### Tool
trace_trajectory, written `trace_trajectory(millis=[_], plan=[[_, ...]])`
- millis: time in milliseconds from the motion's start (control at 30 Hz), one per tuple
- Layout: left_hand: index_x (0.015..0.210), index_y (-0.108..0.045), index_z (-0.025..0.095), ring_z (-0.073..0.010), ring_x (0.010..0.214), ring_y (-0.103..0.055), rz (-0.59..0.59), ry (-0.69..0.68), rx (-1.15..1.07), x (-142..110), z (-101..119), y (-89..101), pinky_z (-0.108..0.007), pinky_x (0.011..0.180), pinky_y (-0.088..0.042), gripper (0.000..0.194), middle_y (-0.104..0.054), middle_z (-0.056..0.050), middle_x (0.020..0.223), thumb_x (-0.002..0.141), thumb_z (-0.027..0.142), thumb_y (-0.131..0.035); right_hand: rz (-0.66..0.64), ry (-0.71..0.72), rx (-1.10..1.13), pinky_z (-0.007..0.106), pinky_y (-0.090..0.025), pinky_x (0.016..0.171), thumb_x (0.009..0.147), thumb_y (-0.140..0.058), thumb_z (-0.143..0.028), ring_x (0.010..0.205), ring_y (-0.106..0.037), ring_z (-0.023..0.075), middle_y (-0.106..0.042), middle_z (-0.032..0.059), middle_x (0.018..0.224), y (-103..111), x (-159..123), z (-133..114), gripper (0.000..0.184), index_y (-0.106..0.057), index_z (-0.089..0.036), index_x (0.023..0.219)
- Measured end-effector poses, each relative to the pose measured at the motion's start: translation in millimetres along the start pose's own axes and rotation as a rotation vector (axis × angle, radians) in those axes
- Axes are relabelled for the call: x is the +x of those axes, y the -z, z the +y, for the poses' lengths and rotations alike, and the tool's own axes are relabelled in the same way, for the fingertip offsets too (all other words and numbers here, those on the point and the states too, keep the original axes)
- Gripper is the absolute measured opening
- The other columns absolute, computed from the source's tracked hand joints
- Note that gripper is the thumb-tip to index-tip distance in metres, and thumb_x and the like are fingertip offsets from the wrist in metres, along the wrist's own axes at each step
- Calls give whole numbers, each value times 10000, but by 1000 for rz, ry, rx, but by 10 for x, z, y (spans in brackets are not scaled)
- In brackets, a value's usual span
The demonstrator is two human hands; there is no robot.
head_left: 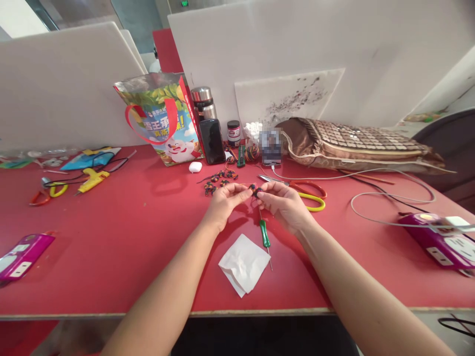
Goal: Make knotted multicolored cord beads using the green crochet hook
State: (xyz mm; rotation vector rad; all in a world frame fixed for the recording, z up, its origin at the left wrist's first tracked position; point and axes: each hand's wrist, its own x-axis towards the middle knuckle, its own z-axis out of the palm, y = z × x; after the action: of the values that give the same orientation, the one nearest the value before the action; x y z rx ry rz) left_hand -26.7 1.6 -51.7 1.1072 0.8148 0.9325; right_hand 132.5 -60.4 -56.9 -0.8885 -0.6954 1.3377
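Between my fingertips is a small, dark multicoloured piece of knotted yarn [255, 190]. My left hand [228, 201] pinches it from one side and my right hand [285, 203] from the other, both just above the red table. A thin tool with a green handle [264, 233] and slim metal ends lies below my hands. Closer to me is a folded white napkin [244, 264]. Several similar yarn pieces [222, 175] lie beyond my left hand. Scissors with red and yellow handles [311, 201] lie beside my right hand, and a yarn ball [252, 152] sits farther back.
At the back stand a printed bag [166, 123], a black phone [212, 142], a jar [233, 132] and a brown cushion [356, 141]. A yellow glue gun [92, 180] lies left. Purple power strips [426, 237] and loose cables [393, 198] occupy the right side.
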Motion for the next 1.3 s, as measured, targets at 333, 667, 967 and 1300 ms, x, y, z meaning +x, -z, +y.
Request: trace_trajectory(millis=[333, 667, 967, 1300], plan=[[849, -781, 159, -115, 688, -576, -200, 48, -44, -39, 38, 34, -253, 642, -412, 275, -703, -25, 820, 638, 271, -918, -1, 62, -231, 291, -479, 499, 712, -823, -346, 580, -642, 151, -730, 38, 931, -35, -91, -104, 395, -669, -234, 1058], [816, -763, 155, -88, 591, -518, -171, 127, -181, 6, 39, 99, -228, 538, -347, 260, -669, -24, 749, 615, 214, -918, 76, 162, -362, 276, -281, 460, 735, -821, -486, 468, -393, 96, -519, -31, 529, -26, -92, -130, 327, -689, -187, 727], [873, -759, 182, -85, 569, -525, -231, 204, -227, 11, 21, 118, -218, 508, -343, 273, -675, -19, 774, 632, 171, -887, 93, 116, -251, 261, -240, 432, 706, -833, -454, 431, -335, 71, -480, -50, 503, -45, -96, -172, 313, -658, -195, 695], [861, -773, 184, -74, 650, -539, -162, 106, -125, -23, 10, 33, -205, 563, -381, 275, -668, -3, 831, 651, 277, -923, 75, 110, -302, 265, -244, 446, 707, -830, -445, 448, -355, 81, -505, -38, 513, -47, -90, -134, 292, -692, -188, 697]])
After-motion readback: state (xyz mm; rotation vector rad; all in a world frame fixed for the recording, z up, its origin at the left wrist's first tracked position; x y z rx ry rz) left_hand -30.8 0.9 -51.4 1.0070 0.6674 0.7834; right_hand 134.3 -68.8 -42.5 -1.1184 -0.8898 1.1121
